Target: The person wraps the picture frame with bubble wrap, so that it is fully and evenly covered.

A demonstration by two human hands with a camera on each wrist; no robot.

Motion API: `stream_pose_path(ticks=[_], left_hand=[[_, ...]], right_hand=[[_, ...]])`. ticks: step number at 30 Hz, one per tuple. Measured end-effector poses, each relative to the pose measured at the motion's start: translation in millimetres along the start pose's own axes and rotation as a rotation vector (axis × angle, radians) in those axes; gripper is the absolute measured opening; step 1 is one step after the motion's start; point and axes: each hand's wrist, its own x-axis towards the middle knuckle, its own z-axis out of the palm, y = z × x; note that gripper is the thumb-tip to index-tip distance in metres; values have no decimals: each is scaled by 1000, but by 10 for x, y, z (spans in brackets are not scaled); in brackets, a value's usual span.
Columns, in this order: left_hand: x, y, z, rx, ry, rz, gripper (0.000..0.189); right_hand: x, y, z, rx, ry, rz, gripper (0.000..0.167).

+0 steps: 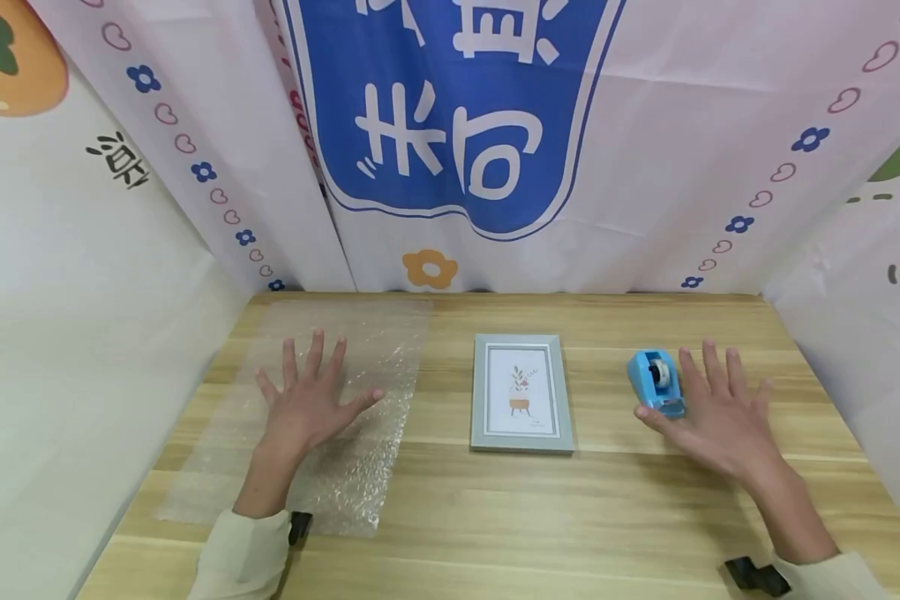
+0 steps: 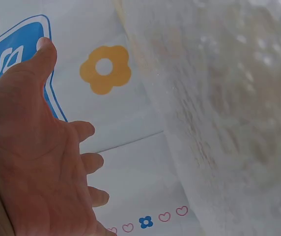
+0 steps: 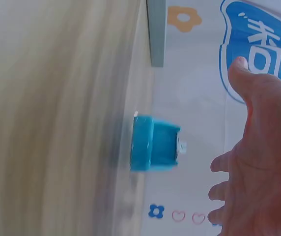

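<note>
My left hand (image 1: 307, 414) is spread with straight fingers over a sheet of bubble wrap (image 1: 378, 467) on the left of the table. In the left wrist view a gap shows between that hand (image 2: 37, 147) and the bubble wrap (image 2: 229, 123). My right hand (image 1: 727, 425), fingers also spread, hovers beside a blue tape dispenser (image 1: 648, 385) holding a small roll of tape. Nothing is in its grasp; the right wrist view shows the hand (image 3: 263, 142) apart from the dispenser (image 3: 153, 143). Between the hands lies a grey picture frame (image 1: 480, 400) with a potted-plant print.
The wood-grain table (image 1: 495, 533) ends at a white printed cloth (image 1: 630, 192) hanging behind it. White cloth also stands along both sides. Dark wrist straps (image 1: 756, 575) show near the sleeves (image 1: 243, 550).
</note>
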Motion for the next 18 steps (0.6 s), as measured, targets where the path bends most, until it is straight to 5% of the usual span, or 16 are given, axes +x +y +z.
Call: stream_pose_path(ticks=[18], left_hand=[[-126, -326, -30, -8, -6, -36, 113]], right_hand=[[314, -882, 113, -32, -65, -142, 119]])
